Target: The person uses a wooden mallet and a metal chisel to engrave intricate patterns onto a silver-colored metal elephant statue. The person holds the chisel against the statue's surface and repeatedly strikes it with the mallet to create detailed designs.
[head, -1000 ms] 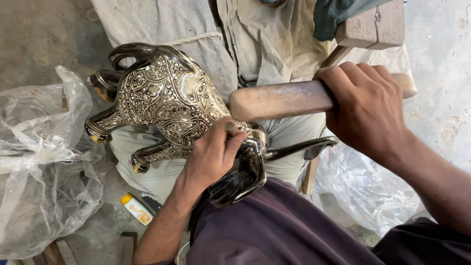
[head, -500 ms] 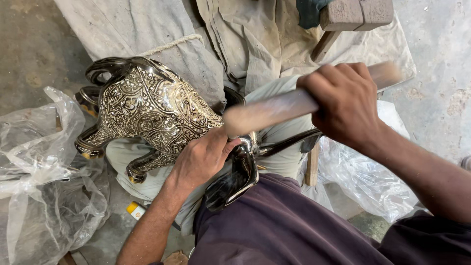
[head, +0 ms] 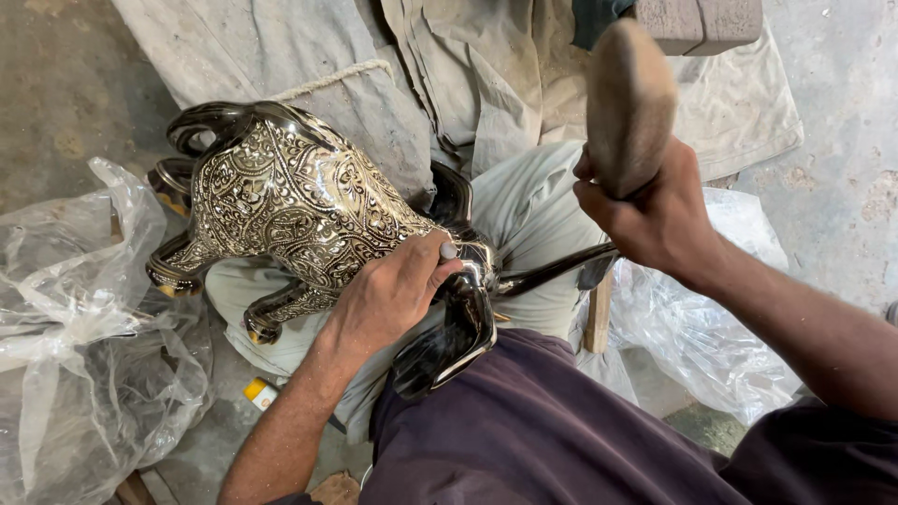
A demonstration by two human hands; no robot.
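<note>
Crumpled clear plastic bags lie on the concrete floor [head: 56, 103]: one heap [head: 84, 346] at the left, another [head: 702, 327] at the right under the raised arm. A small yellow-and-white label-like piece [head: 262, 393] lies on the floor by the person's leg.

Across the person's lap rests a metal animal figure [head: 299, 210], its body covered in fine engraved silver scrollwork, its legs and curled parts dark and glossy. Its long axis runs from upper left down to lower right, with the polished end nearest the person.

The left hand [head: 388, 295] is curled closed on the figure's glossy end, with a small tool tip showing at the thumb. The right hand [head: 650, 210] is clenched round a blurred wooden mallet [head: 629, 98], raised and upright.
</note>
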